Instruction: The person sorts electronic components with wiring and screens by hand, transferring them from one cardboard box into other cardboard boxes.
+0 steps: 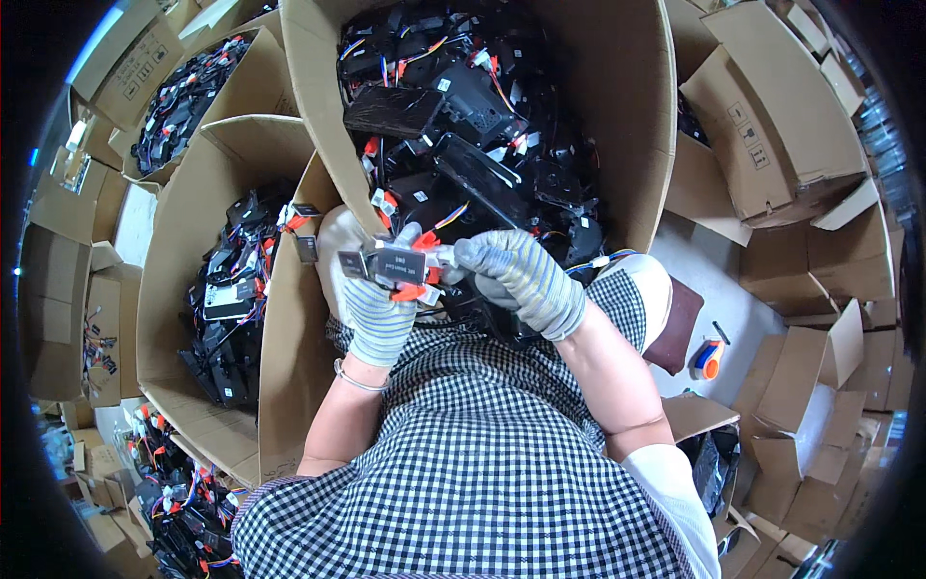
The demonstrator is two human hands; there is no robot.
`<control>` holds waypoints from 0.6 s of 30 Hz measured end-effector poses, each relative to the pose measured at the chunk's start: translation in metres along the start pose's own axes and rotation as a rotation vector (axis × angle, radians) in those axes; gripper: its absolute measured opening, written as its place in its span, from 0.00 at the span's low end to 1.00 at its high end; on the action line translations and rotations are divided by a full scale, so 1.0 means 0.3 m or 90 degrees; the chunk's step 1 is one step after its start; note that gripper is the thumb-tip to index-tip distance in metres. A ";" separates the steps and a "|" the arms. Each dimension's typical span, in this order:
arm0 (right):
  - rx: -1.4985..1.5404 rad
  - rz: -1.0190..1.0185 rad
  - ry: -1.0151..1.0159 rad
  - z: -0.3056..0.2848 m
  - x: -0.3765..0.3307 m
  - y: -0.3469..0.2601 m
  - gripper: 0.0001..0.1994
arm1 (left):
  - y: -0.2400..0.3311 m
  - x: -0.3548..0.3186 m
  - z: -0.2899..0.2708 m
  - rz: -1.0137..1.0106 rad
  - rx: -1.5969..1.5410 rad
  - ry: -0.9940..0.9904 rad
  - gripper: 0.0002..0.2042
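My left hand [378,314], in a striped knit glove, is closed round a small bunch of flat dark modules [400,264] with printed faces and red tabs. My right hand [521,275], gloved alike, has its fingertips pinched on a small whitish piece [444,256] at the right side of the bunch; its kind is too small to tell. Both hands are over my lap, at the near side of a large cardboard box [637,116]. Inside that box lie black plastic units [477,101] with coloured wires and red tabs.
On the left stands an open box [193,183] of black wired parts, with two more small modules [305,232] at its edge. More filled boxes are at far left and lower left. Cardboard boxes [772,125] crowd the right. A roll of orange-and-blue tape [709,361] lies on the floor.
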State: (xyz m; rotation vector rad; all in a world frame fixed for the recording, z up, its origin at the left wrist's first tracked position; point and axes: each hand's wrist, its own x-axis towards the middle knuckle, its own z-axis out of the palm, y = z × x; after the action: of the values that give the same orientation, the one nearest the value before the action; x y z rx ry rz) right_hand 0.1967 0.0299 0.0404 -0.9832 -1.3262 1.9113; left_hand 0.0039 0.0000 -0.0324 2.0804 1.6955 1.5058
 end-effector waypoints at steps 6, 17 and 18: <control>0.385 0.137 -0.076 0.004 -0.036 0.131 0.13 | 0.006 -0.027 -0.026 0.097 0.055 -0.065 0.19; -0.162 -0.181 0.226 0.066 -0.039 0.277 0.11 | 0.023 -0.070 -0.031 0.079 0.034 -0.153 0.25; -0.158 -0.178 0.226 0.056 -0.042 0.275 0.11 | -0.006 -0.090 -0.032 0.077 0.036 -0.157 0.25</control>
State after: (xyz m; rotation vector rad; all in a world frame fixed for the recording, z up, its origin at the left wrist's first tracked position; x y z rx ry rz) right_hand 0.1840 -0.0147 -0.0309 -1.1280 -1.4197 1.3168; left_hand -0.0018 -0.0251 -0.0452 2.3241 1.5648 1.1793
